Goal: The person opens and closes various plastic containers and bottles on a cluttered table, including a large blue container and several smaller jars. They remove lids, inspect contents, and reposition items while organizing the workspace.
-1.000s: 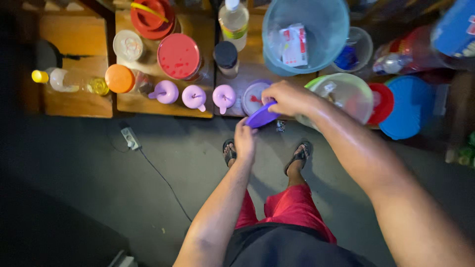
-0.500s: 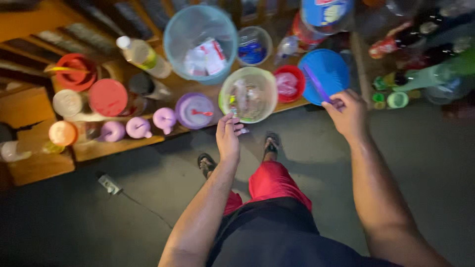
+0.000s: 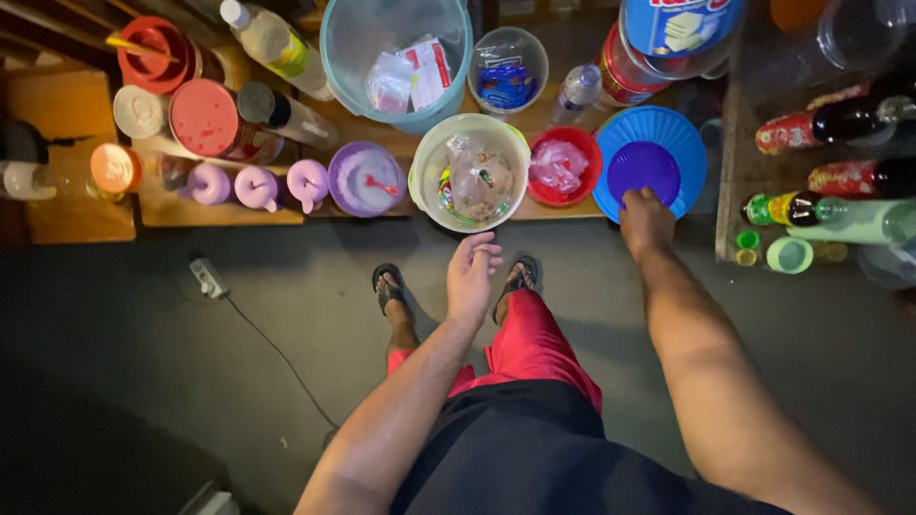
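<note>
My right hand [image 3: 647, 221] reaches to a round purple lid [image 3: 644, 172] and grips its near edge. The lid lies flat on a larger blue lid [image 3: 689, 153] at the right end of the low wooden shelf [image 3: 81, 219]. My left hand [image 3: 474, 272] hangs in front of a clear bowl [image 3: 420, 181] full of small wrapped items, fingers loosely apart, holding nothing. Left of that bowl stands an uncovered purple tub [image 3: 365, 179] with a small red spoon inside.
Three small purple cups [image 3: 256, 186], a red-lidded jar [image 3: 203, 116], a teal bucket [image 3: 339, 38], a red bowl [image 3: 565, 164] and bottles [image 3: 840, 119] crowd the shelves. A power strip [image 3: 209, 278] and its cable lie on the floor left of my sandalled feet.
My right hand lifted the purple lid off the tub, carried it right and laid it flat on the blue lid. My left hand let go and dropped back.
</note>
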